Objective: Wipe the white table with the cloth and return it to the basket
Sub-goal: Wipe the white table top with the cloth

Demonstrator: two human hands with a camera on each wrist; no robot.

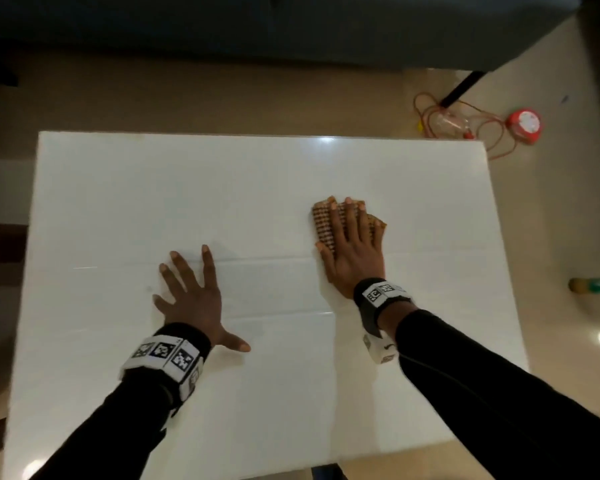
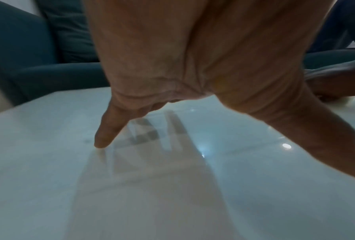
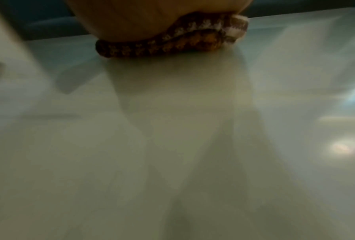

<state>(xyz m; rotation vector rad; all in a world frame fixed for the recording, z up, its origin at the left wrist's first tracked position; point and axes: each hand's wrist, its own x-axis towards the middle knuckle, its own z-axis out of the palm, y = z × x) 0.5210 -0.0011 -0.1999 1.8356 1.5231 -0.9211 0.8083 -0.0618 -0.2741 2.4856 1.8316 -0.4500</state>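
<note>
While my head view looks down on the whole glossy white rectangular surface (image 1: 257,188), only there do I see both arms in black sleeves, the red round object (image 1: 524,126) with its looped orange cord (image 1: 465,123) on the floor past the far right corner, and the dark sofa (image 1: 257,26) beyond the far edge. No basket shows in any view.

From my right wrist camera I get what the head view hides: the folded brown-and-orange knitted cloth (image 3: 172,42) is doubled in layers, with a white-edged fold at its right end, squashed between my palm and the surface.

My right hand (image 1: 352,251) lies flat on that cloth (image 1: 326,223), right of centre, fingers straight and together, pressing down rather than gripping.

My left hand (image 1: 191,296) rests near the middle left, its grip wide, fingers splayed, holding nothing. The left wrist view shows one fingertip (image 2: 101,142) touching the surface (image 2: 49,162) with the palm lifted above it.
</note>
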